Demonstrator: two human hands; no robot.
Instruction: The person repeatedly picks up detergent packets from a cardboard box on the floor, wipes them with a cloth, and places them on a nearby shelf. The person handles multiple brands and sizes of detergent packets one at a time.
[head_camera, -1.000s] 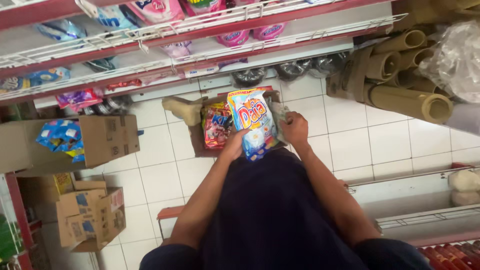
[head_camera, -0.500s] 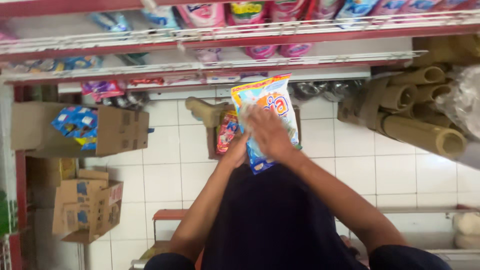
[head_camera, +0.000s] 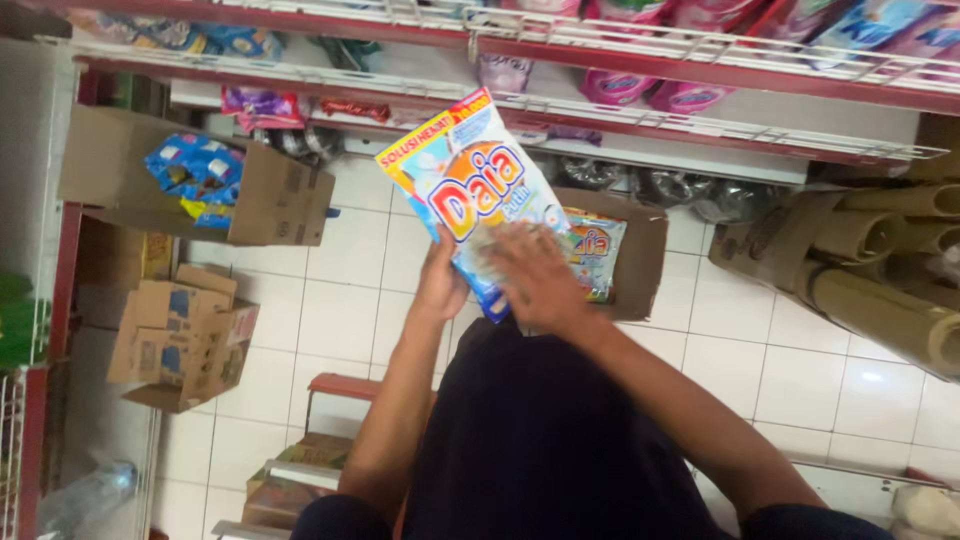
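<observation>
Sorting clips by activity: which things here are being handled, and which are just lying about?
In hand:
detergent packet, left hand, right hand, open carton beneath.

Lying about:
carton of blue packets
empty cartons
cardboard tubes
shelf rails

The person wears a dark navy garment; both forearms are bare.
</observation>
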